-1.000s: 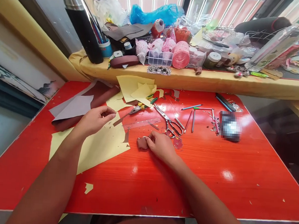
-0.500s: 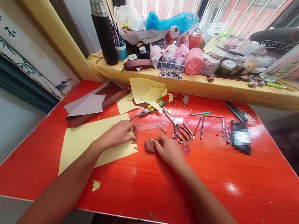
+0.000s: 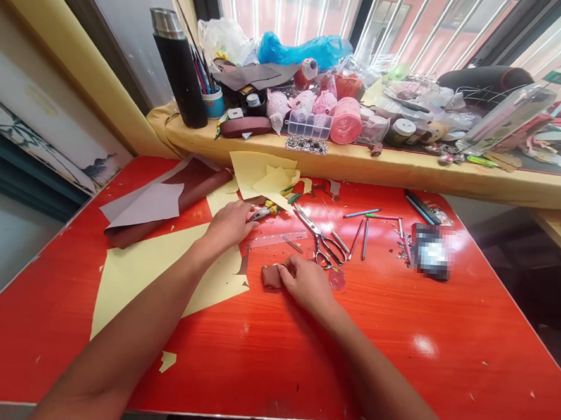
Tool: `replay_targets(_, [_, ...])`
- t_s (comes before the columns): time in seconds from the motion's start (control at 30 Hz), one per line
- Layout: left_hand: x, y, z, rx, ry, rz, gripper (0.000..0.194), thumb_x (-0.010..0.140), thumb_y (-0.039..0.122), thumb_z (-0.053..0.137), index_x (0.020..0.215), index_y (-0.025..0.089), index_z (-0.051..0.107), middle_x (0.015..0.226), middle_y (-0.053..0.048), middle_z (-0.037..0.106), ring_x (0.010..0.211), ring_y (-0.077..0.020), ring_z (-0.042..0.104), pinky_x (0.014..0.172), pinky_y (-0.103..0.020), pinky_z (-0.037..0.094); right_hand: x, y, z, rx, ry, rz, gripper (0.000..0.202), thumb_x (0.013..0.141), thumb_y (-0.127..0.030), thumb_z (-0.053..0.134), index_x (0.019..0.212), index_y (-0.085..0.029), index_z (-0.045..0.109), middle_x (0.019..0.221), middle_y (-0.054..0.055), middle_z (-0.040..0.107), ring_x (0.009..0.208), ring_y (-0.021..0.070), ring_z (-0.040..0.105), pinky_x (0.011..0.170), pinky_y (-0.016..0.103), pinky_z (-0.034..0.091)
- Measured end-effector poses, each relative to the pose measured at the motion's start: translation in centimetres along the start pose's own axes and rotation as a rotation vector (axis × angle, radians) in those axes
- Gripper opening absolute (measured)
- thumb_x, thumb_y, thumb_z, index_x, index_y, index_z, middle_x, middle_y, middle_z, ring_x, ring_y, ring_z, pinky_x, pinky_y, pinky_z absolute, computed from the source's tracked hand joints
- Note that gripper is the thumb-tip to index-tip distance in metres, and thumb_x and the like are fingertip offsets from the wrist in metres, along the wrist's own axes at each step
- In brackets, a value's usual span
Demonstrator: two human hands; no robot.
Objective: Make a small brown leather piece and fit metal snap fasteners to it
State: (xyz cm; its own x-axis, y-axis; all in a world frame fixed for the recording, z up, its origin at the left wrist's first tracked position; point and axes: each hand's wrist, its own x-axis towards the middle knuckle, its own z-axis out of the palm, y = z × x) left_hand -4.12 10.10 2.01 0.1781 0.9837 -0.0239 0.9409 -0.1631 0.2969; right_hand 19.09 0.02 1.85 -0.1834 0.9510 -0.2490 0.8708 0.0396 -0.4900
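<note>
**Action at the heart of the red table (image 3: 346, 372)!**

Behind the table runs the cloth-covered ledge (image 3: 373, 170), crowded end to end. Down in front, a big yellow sheet (image 3: 133, 283) lies beneath the left forearm, with the half-open brown roll (image 3: 201, 187) just beyond it.

Now to the hands! The left hand (image 3: 229, 224) reaches over the sheet's far corner, fingers bent downward beside the pliers' nose; whether they grip anything, we cannot tell from here. The right hand (image 3: 310, 285) is low on the table, thumb and fingers pinched firmly on an edge.

Scissors (image 3: 318, 232) next, lying just beyond the right hand, handles towards it. Left of them, a clear ruler (image 3: 279, 238) lies flat, and above that, the yellow-handled pliers (image 3: 262, 213).

And here's the small brown piece (image 3: 271, 277), in the right hand's pinch, right of the sheet and below the ruler. Smallest of all, a thin dark strip (image 3: 292, 245) by the ruler!
</note>
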Motion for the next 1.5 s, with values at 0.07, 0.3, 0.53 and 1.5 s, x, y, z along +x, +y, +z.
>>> replay_targets(0.07, [1.3, 0.5, 0.6, 0.033, -0.002, -0.011, 0.032, 0.092, 0.041, 0.068, 0.118, 0.023, 0.069, 0.117, -0.013, 0.073, 0.114, -0.035, 0.065, 0.094, -0.042, 0.051, 0.0, 0.0, 0.0, -0.003, 0.004, 0.004, 0.022, 0.102, -0.039, 0.059, 0.096, -0.022, 0.072, 0.089, 0.004, 0.078, 0.079, 0.0208, 0.069, 0.064, 0.029, 0.031])
replay_targets(0.3, [3.8, 0.0, 0.0, 0.066, 0.052, 0.032, 0.026, 0.093, 0.041, 0.064, 0.108, 0.022, 0.074, 0.11, -0.015, 0.075, 0.11, -0.0381, 0.067, 0.092, -0.045, 0.049, 0.0, 0.2, 0.3, -0.011, 0.018, 0.002, 0.025, 0.102, -0.042, 0.059, 0.096, -0.022, 0.073, 0.089, 0.005, 0.079, 0.081, 0.0219, 0.07, 0.064, 0.029, 0.03])
replay_targets(0.53, [5.6, -2.3, -0.3, -0.004, 0.1, 0.015, 0.023, 0.088, 0.038, 0.072, 0.104, 0.024, 0.077, 0.111, -0.012, 0.076, 0.111, -0.0368, 0.066, 0.092, -0.042, 0.047, -0.1, 0.1, 0.2, -0.016, 0.009, 0.009, 0.024, 0.103, -0.041, 0.059, 0.099, -0.023, 0.074, 0.089, 0.005, 0.079, 0.082, 0.022, 0.07, 0.064, 0.029, 0.031])
replay_targets(1.5, [-9.3, 4.4, 2.9, -0.209, -0.112, 0.418, 0.018, 0.099, 0.032, 0.067, 0.111, 0.02, 0.062, 0.109, -0.009, 0.067, 0.099, -0.0273, 0.063, 0.087, -0.041, 0.051, 0.2, 0.4, 0.3, 0.042, 0.003, -0.013, 0.02, 0.1, -0.035, 0.061, 0.088, -0.022, 0.07, 0.083, 0.004, 0.077, 0.076, 0.0206, 0.066, 0.064, 0.028, 0.033])
